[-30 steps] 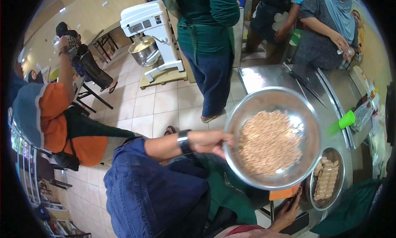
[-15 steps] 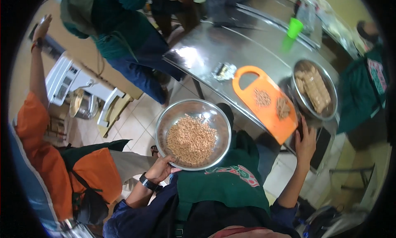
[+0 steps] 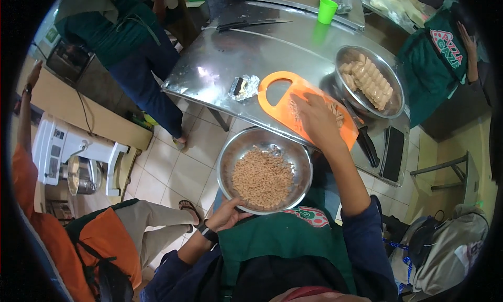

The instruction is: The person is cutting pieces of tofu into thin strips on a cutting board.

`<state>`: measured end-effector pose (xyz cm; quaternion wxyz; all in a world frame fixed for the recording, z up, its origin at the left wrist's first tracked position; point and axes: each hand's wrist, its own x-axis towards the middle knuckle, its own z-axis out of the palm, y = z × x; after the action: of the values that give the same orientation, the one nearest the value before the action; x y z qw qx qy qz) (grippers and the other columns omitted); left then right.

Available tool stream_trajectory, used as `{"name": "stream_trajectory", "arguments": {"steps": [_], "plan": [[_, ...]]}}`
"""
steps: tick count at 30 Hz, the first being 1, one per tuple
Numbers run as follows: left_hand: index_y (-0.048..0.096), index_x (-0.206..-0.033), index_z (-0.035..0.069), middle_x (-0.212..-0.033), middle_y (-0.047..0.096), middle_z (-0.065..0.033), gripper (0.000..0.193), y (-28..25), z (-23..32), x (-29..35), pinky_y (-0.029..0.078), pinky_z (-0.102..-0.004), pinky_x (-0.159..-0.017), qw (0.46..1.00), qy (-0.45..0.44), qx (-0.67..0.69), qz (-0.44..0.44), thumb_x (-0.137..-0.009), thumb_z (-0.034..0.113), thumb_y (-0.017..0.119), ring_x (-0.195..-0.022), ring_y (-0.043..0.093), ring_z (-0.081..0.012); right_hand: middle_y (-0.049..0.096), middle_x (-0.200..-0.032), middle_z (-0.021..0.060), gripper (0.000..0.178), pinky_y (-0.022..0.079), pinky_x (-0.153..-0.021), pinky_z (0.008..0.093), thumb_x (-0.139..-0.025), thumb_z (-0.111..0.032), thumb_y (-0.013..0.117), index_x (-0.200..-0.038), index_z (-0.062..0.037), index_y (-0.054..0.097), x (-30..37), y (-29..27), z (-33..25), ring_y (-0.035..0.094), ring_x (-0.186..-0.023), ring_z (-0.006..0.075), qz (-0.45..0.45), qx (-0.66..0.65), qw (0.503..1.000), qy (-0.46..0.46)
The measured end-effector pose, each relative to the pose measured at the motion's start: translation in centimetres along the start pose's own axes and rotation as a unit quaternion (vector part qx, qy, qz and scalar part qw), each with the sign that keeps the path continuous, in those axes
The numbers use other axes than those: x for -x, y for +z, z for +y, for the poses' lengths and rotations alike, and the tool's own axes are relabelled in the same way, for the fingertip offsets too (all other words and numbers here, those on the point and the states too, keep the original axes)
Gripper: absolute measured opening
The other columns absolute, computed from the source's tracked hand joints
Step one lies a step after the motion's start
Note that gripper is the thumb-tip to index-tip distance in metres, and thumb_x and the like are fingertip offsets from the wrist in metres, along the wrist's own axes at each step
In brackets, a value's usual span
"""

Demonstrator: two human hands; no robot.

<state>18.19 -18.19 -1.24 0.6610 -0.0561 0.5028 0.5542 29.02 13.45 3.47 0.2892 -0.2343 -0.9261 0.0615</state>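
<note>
Indoor light fairly bright, mostly even; shadows soft. White glare on metal table (image 3: 230, 61), left of upper centre; small highlights inside lower bowl (image 3: 300, 168) at centre. Green cup (image 3: 327, 12) mirrored on tabletop, upper right. Fisheye bends table edges; black ring swallows corners; outer margins soft.

Two bowls (image 3: 301, 168) (image 3: 390, 74); one mixer (image 3: 52, 150); one board (image 3: 280, 108); one cup (image 3: 327, 12).

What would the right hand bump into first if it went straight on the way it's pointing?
Most likely the orange cutting board under the right hand, though depth is unclear; past the board's far edge lies the metal table.
</note>
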Motion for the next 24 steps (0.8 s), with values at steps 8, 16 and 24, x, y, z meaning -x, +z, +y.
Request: {"name": "stream_trajectory", "arguments": {"steps": [8, 16, 24], "plan": [[0.03, -0.141, 0.0, -0.135, 0.05, -0.0159, 0.049, -1.6, -0.1, -0.9, 0.061, -0.032, -0.084, 0.992, -0.062, 0.052, -0.095, -0.097, 0.01, 0.048, -0.11, 0.062, -0.0256, 0.059, -0.106, 0.0109, 0.046, 0.051, -0.073, 0.0394, -0.083, -0.031, 0.068, -0.124, -0.0106, 0.059, -0.2, 2.8, -4.5, 0.057, -0.099, 0.0271, -0.061, 0.135, 0.988, 0.04], [0.03, -0.14, -0.003, -0.134, 0.05, -0.0184, 0.049, -0.6, 1.2, -0.9, 0.06, -0.0344, -0.087, 0.994, -0.072, 0.012, -0.085, -0.096, 0.009, 0.047, -0.113, 0.061, -0.0273, 0.06, -0.104, 0.0087, 0.032, 0.051, -0.075, 0.04, -0.081, -0.018, 0.069, -0.11, -0.0084, 0.06, 0.6, 0.8, -6.3, 0.057, -0.093, 0.028, -0.062, 0.07, 0.994, 0.051], [0.033, -0.138, -0.004, -0.133, 0.05, -0.0198, 0.047, 0.4, 1.7, -0.4, 0.06, -0.0359, -0.087, 0.997, -0.063, -0.017, -0.043, -0.095, 0.01, 0.046, -0.113, 0.061, -0.0288, 0.059, -0.099, 0.0092, 0.025, 0.051, -0.075, 0.0383, -0.082, -0.01, 0.066, -0.106, -0.0064, 0.062, 6.1, -3.5, -10.2, 0.06, -0.092, 0.0281, -0.123, -0.044, 0.99, 0.055]]}}
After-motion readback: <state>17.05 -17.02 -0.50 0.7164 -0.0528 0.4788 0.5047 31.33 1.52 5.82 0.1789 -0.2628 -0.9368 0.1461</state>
